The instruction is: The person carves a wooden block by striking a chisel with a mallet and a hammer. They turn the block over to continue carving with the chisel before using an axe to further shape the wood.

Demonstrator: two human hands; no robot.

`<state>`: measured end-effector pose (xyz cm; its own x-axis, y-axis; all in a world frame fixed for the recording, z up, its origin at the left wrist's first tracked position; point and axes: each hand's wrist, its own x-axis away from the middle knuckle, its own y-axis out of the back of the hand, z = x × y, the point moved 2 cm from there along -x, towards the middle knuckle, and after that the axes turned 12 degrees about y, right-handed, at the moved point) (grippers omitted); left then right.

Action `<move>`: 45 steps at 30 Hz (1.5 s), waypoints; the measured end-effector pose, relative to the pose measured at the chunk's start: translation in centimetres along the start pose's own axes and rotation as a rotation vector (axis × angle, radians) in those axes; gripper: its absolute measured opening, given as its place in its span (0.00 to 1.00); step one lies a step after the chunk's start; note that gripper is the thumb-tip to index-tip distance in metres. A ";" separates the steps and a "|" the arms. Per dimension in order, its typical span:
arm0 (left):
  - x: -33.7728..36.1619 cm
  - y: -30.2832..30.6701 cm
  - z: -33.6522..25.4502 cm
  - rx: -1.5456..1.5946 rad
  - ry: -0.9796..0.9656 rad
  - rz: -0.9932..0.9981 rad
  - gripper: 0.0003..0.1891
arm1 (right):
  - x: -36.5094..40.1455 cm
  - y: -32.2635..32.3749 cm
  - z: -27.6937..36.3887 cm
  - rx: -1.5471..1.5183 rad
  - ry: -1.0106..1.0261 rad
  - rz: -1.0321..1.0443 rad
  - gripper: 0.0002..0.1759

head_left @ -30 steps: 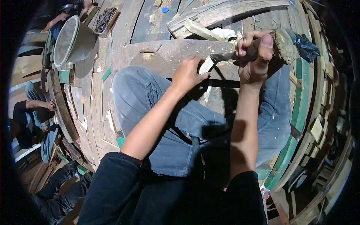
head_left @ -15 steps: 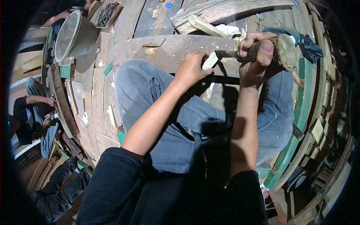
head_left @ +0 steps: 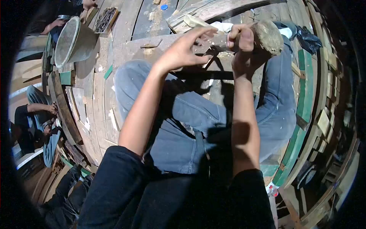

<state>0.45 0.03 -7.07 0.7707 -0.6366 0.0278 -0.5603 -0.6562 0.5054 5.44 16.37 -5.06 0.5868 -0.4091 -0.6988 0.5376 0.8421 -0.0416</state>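
Note:
My right hand is wrapped round the wooden handle of a bladed tool, whose thick round end faces up and right. The dark blade points left from that fist. Just left of the blade, my left hand has its fingers spread and holds nothing. A small piece of wood shows at the blade's tip, by my left thumb; it is partly hidden. Beneath both hands lies a broad wooden plank.
A grey bucket and a box of nails stand at upper left. Behind my hands lies a curved timber. A green beam runs along the right. Co-workers sit at left, one beside a long timber.
My left hand has let go of the small wood piece, opened, and moved left and up. My right hand with the tool has shifted left and slightly up.

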 end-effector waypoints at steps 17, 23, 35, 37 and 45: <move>-4.5 -2.9 -6.8 0.311 -0.119 0.195 0.22 | -1.5 2.2 1.4 0.166 -0.040 0.061 0.32; -4.2 -3.2 -7.4 0.416 -0.205 0.157 0.12 | -1.9 4.7 2.2 0.057 -0.012 0.130 0.46; -5.4 -4.0 -4.9 0.322 -0.089 0.273 0.18 | 5.3 12.0 -7.6 0.552 -0.542 0.342 0.31; -5.3 -3.8 -4.9 0.274 -0.060 0.277 0.19 | 5.3 13.0 -8.0 0.657 -0.342 0.322 0.31; -5.3 -3.6 -5.0 0.268 -0.025 0.300 0.19 | 2.0 17.1 8.1 0.647 -0.459 0.425 0.17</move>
<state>-0.08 7.78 -4.70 0.5550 -0.8236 0.1172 -0.8212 -0.5198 0.2355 20.75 27.14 -1.36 0.9235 -0.3253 -0.2035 0.3745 0.6489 0.6623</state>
